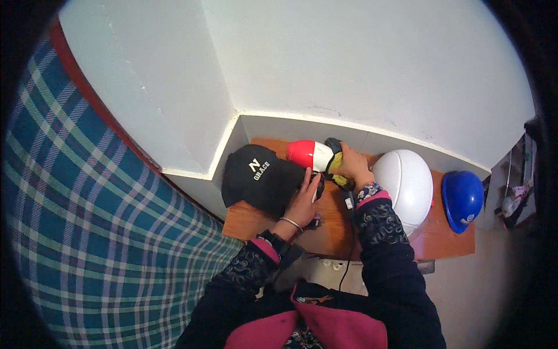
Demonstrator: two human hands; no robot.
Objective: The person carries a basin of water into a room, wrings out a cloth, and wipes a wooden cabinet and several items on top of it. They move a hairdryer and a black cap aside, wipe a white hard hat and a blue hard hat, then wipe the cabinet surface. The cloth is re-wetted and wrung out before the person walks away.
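On a wooden table (pixel 333 235) stands a red and white rounded object (pixel 308 153), its kind unclear. My right hand (pixel 354 165) is at its right end, closed around a yellow-green and dark grey item (pixel 336 160) that touches the white part. My left hand (pixel 304 203) lies just below the red part, fingers extended over a small dark object (pixel 319 185) that it partly hides; whether it grips this is unclear. Left of it rests a black cap (pixel 257 179) with white lettering. A white helmet (pixel 405 187) sits close beside my right wrist.
A blue hard hat (pixel 463 200) is at the table's right end. White walls (pixel 366 56) rise behind and to the left. A plaid cloth (pixel 109 227) covers the left side. A black cable (pixel 350 253) runs over the table's front edge.
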